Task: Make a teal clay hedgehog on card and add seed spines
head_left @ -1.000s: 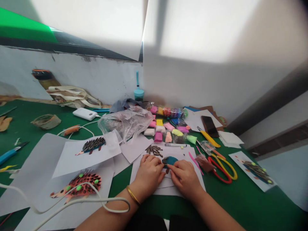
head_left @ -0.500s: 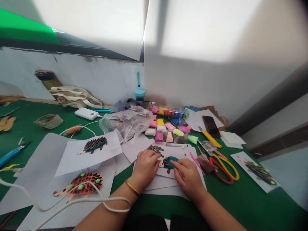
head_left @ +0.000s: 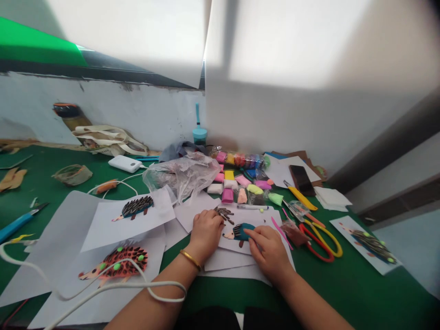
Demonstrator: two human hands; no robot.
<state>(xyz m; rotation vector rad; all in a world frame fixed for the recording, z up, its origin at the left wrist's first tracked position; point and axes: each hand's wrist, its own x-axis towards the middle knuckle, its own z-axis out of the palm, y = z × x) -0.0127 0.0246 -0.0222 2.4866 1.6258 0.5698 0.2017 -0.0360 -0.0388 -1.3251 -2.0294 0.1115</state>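
A paper hedgehog [head_left: 244, 230] with a teal clay body and a pale face lies on white paper [head_left: 275, 217] in front of me. Slim dark spines, which look like sunflower seeds, cover the part behind its face. My right hand [head_left: 270, 252] has its index finger stretched onto the teal body, with the thumb apart from it. To the left, my left hand [head_left: 206, 233] is closed with bent fingers beside a small pile of dark seeds [head_left: 225, 213]. Its fingertips are partly hidden, so anything pinched there is not clear.
Packs of coloured clay [head_left: 227, 195] lie behind the paper. Scissors [head_left: 318, 240], a yellow cutter [head_left: 300, 195] and a phone [head_left: 301, 179] are on the right. Finished hedgehog pictures [head_left: 120, 263] lie left. A white cable [head_left: 151, 286] passes over my left forearm.
My left hand has moved back from the hedgehog's face to the left, toward the seed pile, uncovering the face. My right index finger stays on the teal body.
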